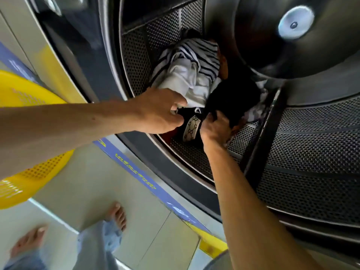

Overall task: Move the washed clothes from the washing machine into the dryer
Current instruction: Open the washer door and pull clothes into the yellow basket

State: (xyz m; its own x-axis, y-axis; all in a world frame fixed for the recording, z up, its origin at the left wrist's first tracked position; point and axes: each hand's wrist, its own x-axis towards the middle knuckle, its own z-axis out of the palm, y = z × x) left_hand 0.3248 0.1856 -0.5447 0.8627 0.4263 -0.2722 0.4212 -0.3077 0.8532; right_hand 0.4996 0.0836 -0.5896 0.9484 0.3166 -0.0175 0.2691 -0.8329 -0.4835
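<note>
Interlocked-G monogram — on the beige strap [191, 128] — yellow strip lettering [134, 170] unreadable

Floor [109, 184]: I see pale grey tiles, glossy, with light seams.
Stripe [136, 172]: blue band with yellow lettering along the machine's base.
Basket [29, 106]: yellow perforated plastic, at my left.
Light: bright, even.

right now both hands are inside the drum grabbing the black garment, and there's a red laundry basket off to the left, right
Not quite: the laundry basket is yellow, not red. The head view shows it at the left edge. The rest holds: the left hand and the right hand are both inside the drum, gripping the black garment.
</note>
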